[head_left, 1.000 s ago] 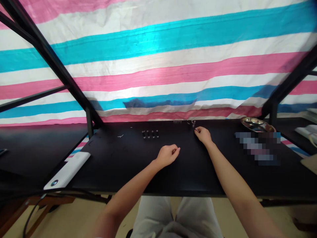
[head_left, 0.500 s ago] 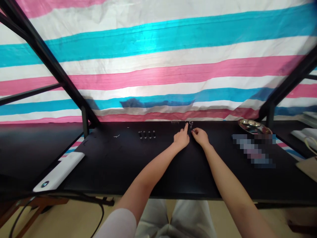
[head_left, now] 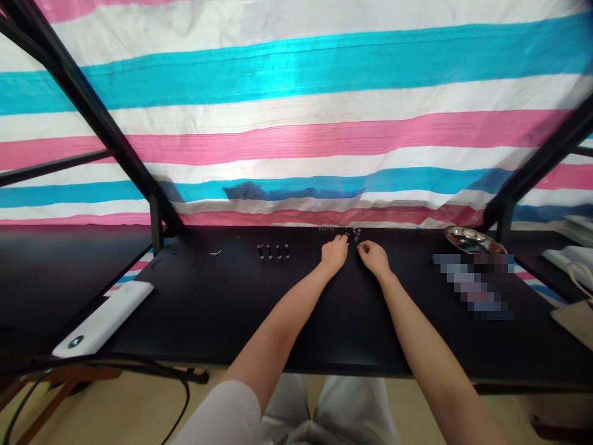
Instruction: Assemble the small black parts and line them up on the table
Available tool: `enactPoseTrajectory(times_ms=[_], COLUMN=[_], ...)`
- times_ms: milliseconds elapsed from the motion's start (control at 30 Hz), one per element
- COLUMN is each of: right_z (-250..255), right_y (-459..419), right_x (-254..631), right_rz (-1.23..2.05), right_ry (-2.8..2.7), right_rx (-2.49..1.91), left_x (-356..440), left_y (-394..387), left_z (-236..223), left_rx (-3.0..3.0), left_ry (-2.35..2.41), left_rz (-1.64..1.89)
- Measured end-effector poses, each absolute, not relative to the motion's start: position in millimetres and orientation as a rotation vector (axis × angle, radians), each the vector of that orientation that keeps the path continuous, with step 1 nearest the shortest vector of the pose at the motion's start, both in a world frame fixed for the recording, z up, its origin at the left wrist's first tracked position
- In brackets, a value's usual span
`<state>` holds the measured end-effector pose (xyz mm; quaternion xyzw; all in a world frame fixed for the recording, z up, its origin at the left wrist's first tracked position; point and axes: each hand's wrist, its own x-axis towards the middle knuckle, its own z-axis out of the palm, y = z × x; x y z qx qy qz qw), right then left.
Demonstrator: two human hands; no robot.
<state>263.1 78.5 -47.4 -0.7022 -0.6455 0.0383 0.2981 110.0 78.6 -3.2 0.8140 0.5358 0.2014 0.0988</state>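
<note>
My left hand (head_left: pixel 334 254) rests near the back edge of the black table, its fingers bent and drawn together; anything in them is too small to make out. Just to its right, my right hand (head_left: pixel 374 256) has thumb and forefinger pinched, with a tiny item possibly between them. Beyond the fingertips lie a small dark grey piece (head_left: pixel 357 235) and a thin pale curved strand (head_left: pixel 353 230). Behind my left hand, several tiny pieces (head_left: pixel 327 229) stand in a row. Further left, several short black cylinders (head_left: pixel 269 251) stand in a line.
A shiny metal dish (head_left: pixel 477 240) sits at the back right, beside a blurred-out patch. A long white box (head_left: pixel 104 320) lies along the left edge. Small white scraps (head_left: pixel 215 252) lie left of the cylinders. Black frame posts and a striped sheet (head_left: pixel 296 136) bound the back.
My left hand has drawn back slightly to the left, and its outstretched forefinger is now bent. My right hand keeps its pinch in nearly the same place.
</note>
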Motion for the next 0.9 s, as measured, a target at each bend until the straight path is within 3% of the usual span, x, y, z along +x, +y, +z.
enactPoseTrajectory(times_ms=[267, 633, 900], right_z=[-45, -22, -5], right_y=[74, 55, 35], right_x=[262, 235, 211], right_rz=[0.109, -0.081, 0.046], right_ry=[-1.673, -1.669, -1.637], right_rx=[-1.863, -1.667, -1.49], left_x=[69, 24, 19], left_y=[45, 6, 8], left_z=[-11, -26, -23], left_rx=[2.13, 1.708, 1.401], left_ry=[1.391, 1.29, 1.133], left_rz=[0.958, 1.082, 1.204])
